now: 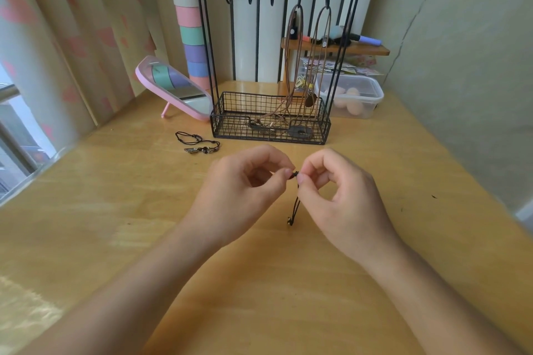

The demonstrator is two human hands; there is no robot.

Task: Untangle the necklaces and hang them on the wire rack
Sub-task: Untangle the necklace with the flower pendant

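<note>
A pink mirror (176, 86) stands tilted back on its leg at the far left of the wooden tabletop (115, 210), reflecting the pastel-banded column (187, 23) behind it. Far right sits a lidded clear tub (372, 95) holding pale egg-shaped pieces (352, 92), below a wooden shelf (372, 50) carrying a brush (363, 37). Heart-print curtains (57, 23) hang left, beside a window (11, 135).

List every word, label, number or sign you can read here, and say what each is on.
No text here can be read.
The printed packets under the wooden shelf: coloured print, too small and blurred to read.
The small pale tag on a dark item on that shelf: too small to read.
The wire rack, pink mirror and plastic box: no lettering visible.
</note>
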